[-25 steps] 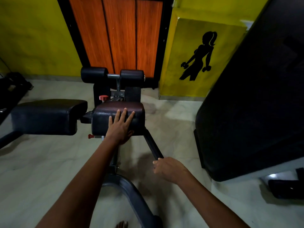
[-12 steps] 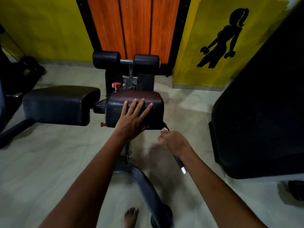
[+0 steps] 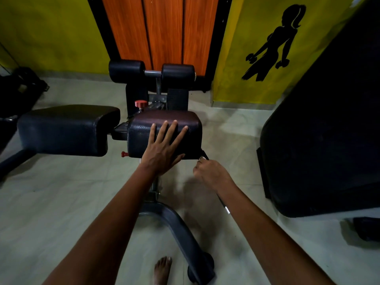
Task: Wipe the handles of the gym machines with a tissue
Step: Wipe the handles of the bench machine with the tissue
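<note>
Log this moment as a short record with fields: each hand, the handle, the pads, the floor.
left hand: fingers straight and spread, palm flat on the brown pad
right hand: curled round the upper end of the handle bar, just below the pad
tissue: only a small pale bit shows at the fingertips; cannot confirm
black pad: beside the brown one, untouched
roller pads: behind, by the orange door
floor: pale tiles, a bare foot at the bottom edge

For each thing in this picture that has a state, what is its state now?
left hand: fingers straight, flat on the brown pad
right hand: curled round the handle bar
wooden door: closed
tissue: not clearly visible
</note>
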A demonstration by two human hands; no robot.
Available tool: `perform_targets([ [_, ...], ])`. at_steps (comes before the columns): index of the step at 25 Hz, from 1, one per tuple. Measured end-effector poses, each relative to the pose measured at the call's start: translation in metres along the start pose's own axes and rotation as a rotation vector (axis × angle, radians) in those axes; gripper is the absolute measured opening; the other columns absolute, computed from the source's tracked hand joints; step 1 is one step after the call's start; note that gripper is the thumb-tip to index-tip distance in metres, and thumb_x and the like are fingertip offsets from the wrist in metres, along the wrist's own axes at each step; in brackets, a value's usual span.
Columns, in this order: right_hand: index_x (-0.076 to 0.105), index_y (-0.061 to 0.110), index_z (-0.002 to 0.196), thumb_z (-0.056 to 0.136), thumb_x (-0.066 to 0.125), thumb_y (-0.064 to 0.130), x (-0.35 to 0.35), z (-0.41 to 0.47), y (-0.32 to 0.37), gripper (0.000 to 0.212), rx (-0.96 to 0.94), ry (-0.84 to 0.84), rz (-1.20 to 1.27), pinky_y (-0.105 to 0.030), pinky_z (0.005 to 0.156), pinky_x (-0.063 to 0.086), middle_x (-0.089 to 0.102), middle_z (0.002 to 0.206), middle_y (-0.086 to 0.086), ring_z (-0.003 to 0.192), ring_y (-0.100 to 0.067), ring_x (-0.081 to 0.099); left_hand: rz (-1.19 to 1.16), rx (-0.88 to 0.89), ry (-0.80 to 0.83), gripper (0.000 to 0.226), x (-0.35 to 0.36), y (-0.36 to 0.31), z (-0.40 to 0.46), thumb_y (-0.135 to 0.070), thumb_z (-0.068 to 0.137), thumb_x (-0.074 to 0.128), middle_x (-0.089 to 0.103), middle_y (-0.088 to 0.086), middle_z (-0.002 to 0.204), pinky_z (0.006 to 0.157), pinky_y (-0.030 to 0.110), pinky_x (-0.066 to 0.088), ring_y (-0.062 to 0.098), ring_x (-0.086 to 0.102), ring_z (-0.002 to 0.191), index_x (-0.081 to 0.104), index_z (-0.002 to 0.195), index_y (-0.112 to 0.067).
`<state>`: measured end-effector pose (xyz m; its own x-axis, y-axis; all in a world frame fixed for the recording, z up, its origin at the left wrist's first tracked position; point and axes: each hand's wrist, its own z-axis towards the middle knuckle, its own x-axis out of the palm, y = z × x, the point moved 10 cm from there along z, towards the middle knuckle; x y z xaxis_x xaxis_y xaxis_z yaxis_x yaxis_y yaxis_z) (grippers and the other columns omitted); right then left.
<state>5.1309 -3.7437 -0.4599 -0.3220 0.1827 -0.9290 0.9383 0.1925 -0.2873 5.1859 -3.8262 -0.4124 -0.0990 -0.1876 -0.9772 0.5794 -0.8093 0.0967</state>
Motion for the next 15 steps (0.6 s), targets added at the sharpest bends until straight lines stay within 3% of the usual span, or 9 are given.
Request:
perform_targets([
  [4,0.068,0.011,0.051,0.042,0.086,0.009,0.005,-0.018,0.005,0.02,-0.025,-0.008,-0.021,-0.024,0.04,0.049,0.061,0.05,-0.003,0.06,-0.021,0.068,-0.085,-0.047,0.031,0.084,-0.001,-0.002,-0.001,-0.052,0.087,0.053,0.012,0.016,0.158,0.115,0.058,0.007,0.038,0.01,0.145,0.009,0.153,-0.024],
  [8,0.069,0.014,0.053,0.04,0.087,0.009,-0.007,-0.042,0.011,0.023,-0.092,-0.02,-0.025,-0.025,0.04,0.049,0.063,0.052,-0.002,0.061,-0.019,0.069,-0.168,-0.1,0.065,0.082,-0.005,-0.005,-0.004,-0.046,0.09,0.054,0.003,0.013,0.16,0.116,0.054,0.0,0.035,-0.001,0.146,0.006,0.153,-0.025],
  [10,0.073,0.011,0.068,0.054,0.081,0.005,-0.015,-0.057,0.013,0.018,-0.113,0.028,-0.04,-0.029,0.048,0.052,0.069,0.068,-0.008,0.073,-0.023,0.07,-0.199,-0.119,0.073,0.082,-0.007,-0.008,-0.008,-0.044,0.09,0.056,0.002,0.012,0.16,0.116,0.053,0.0,0.034,-0.002,0.146,0.008,0.153,-0.024],
  [12,0.069,0.001,0.097,0.078,0.061,-0.004,-0.012,-0.072,0.018,0.021,-0.159,0.076,-0.066,-0.041,0.069,0.057,0.068,0.099,-0.02,0.099,-0.033,0.066,-0.216,-0.131,0.099,0.081,-0.008,-0.011,-0.014,-0.04,0.09,0.056,0.0,0.012,0.16,0.117,0.052,0.001,0.033,-0.003,0.147,0.008,0.153,-0.022],
  [15,0.06,-0.005,0.108,0.087,0.047,-0.008,-0.01,-0.097,0.021,0.025,-0.189,0.08,-0.022,-0.05,0.077,0.055,0.06,0.112,-0.026,0.103,-0.041,0.062,-0.185,-0.113,0.141,0.077,-0.014,-0.02,-0.026,-0.037,0.093,0.052,-0.003,0.01,0.16,0.118,0.049,0.001,0.031,-0.004,0.147,0.005,0.152,-0.022],
])
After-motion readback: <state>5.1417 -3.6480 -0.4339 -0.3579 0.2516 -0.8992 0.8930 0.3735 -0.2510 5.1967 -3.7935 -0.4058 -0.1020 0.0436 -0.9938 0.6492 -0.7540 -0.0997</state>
